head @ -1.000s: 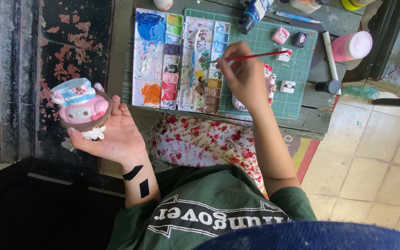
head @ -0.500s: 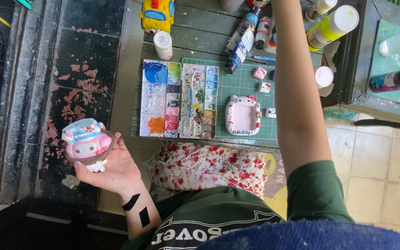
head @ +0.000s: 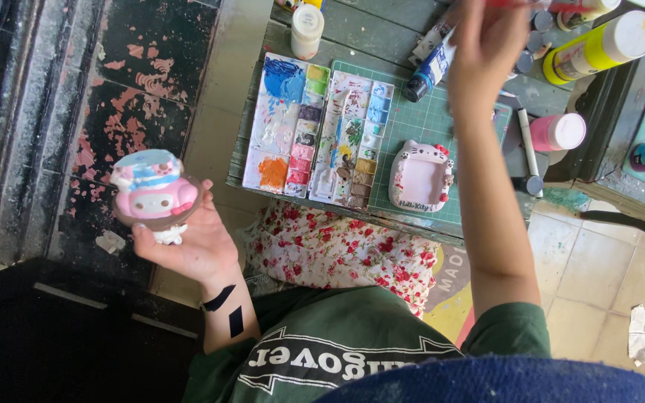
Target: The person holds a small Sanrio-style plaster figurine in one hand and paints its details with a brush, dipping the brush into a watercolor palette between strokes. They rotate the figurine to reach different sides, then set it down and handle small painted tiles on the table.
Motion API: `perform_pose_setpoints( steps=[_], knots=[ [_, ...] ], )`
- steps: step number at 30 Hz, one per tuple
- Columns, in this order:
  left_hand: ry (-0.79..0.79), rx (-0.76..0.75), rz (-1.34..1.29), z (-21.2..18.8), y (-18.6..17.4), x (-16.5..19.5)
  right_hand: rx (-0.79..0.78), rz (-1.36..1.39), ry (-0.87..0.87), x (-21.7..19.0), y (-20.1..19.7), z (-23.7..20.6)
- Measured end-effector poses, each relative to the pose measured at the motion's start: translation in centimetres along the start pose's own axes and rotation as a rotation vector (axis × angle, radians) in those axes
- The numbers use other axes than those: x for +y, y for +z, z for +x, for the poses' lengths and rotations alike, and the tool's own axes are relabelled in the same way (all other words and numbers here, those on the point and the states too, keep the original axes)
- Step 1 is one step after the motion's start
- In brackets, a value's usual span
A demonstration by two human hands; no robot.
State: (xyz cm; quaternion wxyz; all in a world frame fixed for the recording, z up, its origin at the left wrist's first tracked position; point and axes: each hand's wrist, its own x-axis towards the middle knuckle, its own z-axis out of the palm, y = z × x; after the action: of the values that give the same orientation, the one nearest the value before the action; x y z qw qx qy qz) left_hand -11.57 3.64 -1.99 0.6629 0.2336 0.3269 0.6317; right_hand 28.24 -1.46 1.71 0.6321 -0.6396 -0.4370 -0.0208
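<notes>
**Painted figurine held off the desk, brush raised**

I see the green desk (head: 404, 30) carrying a paint-smeared palette (head: 315, 134) and a pink cat-shaped frame (head: 421, 177). My left hand (head: 188, 239) is cupped under a pink-and-blue figurine (head: 152, 190), held out over the floor, well apart from the desk. My right hand (head: 487, 41) is closed around a red brush (head: 531, 6) above the paint bottles (head: 599, 45).
</notes>
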Motion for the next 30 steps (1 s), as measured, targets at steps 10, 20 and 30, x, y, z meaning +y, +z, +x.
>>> perform_pose_setpoints(
  steps=[10,20,30],
  knots=[
    [-0.066,-0.085,0.018,-1.8,0.8,-2.4,-0.622,-0.117,0.317,-1.3,4.2,-13.3],
    [-0.086,-0.090,0.030,-2.4,0.9,-2.2,-0.635,-0.311,0.144,-2.3,4.6,-13.9],
    [-0.151,-0.115,0.037,-3.2,0.1,-3.1,-0.561,-0.409,0.115,-3.5,5.1,-14.3]
  ],
)
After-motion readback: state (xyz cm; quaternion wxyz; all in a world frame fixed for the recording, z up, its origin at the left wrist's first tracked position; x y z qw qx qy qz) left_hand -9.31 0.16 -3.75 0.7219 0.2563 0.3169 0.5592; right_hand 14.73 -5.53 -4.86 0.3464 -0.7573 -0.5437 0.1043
